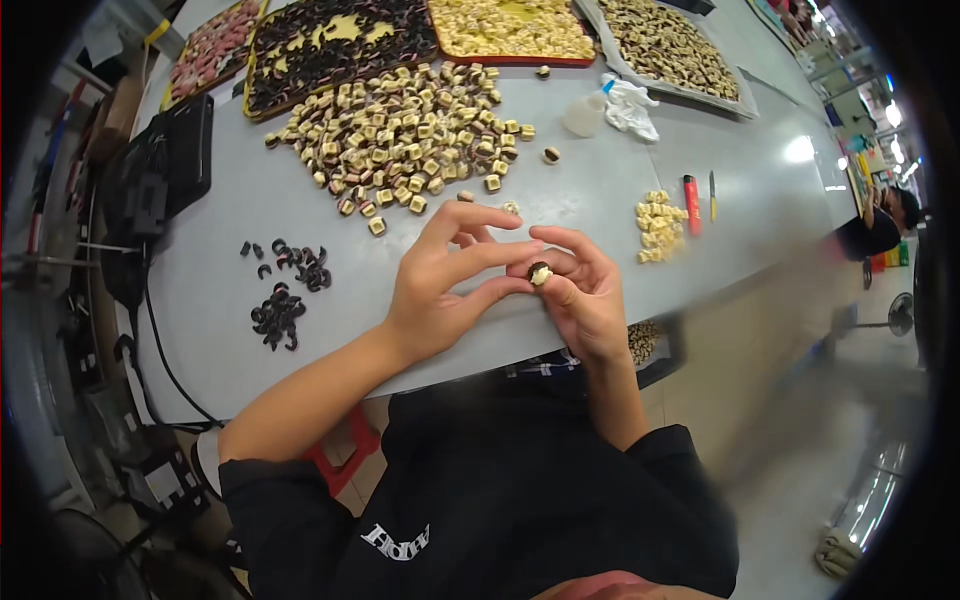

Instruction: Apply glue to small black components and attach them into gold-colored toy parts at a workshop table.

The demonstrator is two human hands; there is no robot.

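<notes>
In front of my body, both hands meet over the near edge of the table. My right hand [585,290] pinches a small rounded dark-and-cream piece [540,273] between thumb and fingers. The thumb and forefinger of my left hand [440,275] close in on the same piece from the left, their tips against it. Its other fingers stretch out above. Left of my hands lie two loose clusters of small black curved pieces [277,315]. To the right sits a small heap of cream pieces [658,228].
A big pile of cream-and-dark blocks [400,135] spreads beyond my hands. Behind it stand trays of black pieces [340,45], cream pieces [515,30] and mixed pieces [670,55]. A red lighter-like object [691,205], a slim knife [713,195] and crumpled white tissue [630,108] lie rightward.
</notes>
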